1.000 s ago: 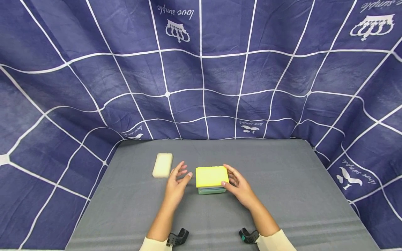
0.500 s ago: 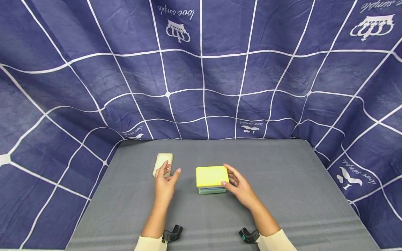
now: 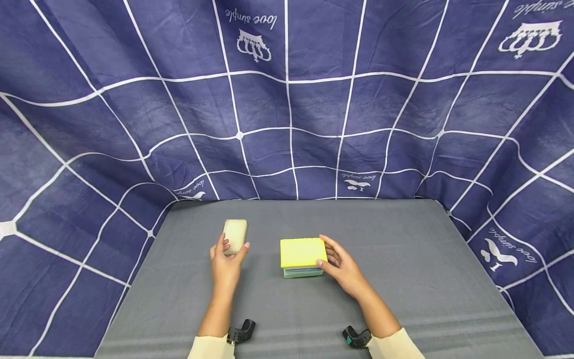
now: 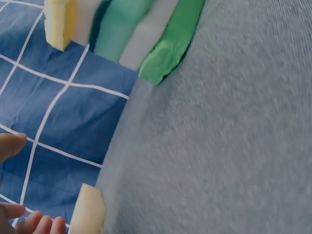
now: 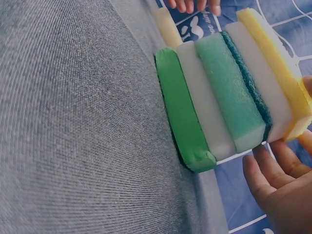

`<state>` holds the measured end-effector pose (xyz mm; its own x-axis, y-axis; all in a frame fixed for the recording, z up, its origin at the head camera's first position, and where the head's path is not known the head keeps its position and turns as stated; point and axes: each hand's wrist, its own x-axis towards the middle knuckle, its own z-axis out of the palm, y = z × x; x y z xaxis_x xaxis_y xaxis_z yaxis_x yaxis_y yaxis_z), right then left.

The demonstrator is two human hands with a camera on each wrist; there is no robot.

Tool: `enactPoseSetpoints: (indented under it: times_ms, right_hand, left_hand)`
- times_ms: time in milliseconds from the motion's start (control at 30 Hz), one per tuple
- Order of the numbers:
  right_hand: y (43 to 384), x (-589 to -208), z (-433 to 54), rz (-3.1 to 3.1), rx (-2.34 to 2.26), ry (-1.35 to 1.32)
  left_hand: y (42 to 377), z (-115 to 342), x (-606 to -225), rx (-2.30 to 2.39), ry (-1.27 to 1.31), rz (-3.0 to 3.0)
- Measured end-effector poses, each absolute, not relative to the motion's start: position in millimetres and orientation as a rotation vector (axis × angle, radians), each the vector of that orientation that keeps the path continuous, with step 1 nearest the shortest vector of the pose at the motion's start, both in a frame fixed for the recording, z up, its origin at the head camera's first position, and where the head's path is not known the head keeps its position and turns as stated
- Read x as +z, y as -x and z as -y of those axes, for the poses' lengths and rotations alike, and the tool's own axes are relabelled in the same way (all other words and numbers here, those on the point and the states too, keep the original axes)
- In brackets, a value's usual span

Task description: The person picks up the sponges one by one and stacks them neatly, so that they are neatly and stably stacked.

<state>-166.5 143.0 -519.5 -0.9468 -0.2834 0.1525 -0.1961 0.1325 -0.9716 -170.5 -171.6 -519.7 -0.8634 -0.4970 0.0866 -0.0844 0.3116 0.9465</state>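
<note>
On the grey table, a stack of sponges has a yellow sponge (image 3: 303,252) on top. Beneath it, in the right wrist view, are a white sponge (image 5: 261,83), a teal sponge (image 5: 226,90) with a dark scouring layer, another white sponge (image 5: 204,100) and a green sponge (image 5: 184,112) at the bottom. My right hand (image 3: 344,269) holds the yellow sponge's right end between thumb and fingers. Farther left lies a cream sponge (image 3: 235,234). My left hand (image 3: 225,264) is over its near end, fingers spread and apart from it in the left wrist view.
The grey cloth-covered table (image 3: 403,259) extends to both sides of the stack. A blue curtain with white grid lines (image 3: 314,109) hangs behind the table and around its sides. Each wrist wears a black band (image 3: 356,338).
My left hand has moved left, away from beside the stack to the near end of the cream sponge. The right hand and the stack have stayed put.
</note>
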Motion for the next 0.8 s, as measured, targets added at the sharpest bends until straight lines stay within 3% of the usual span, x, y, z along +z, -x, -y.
enactPoseSetpoints:
  times_ms: [333,800]
  right_hand:
    - [165.6,-519.4,-144.1,-2.305,-1.985,0.539]
    - [168.0,-522.7,-143.8,-2.308,-1.988,0.535]
  left_hand:
    - [176.0,184.9,-533.7,-1.44,-0.627,2.26]
    - [184.3,202.7,-541.7,-1.604,-0.635,2.424]
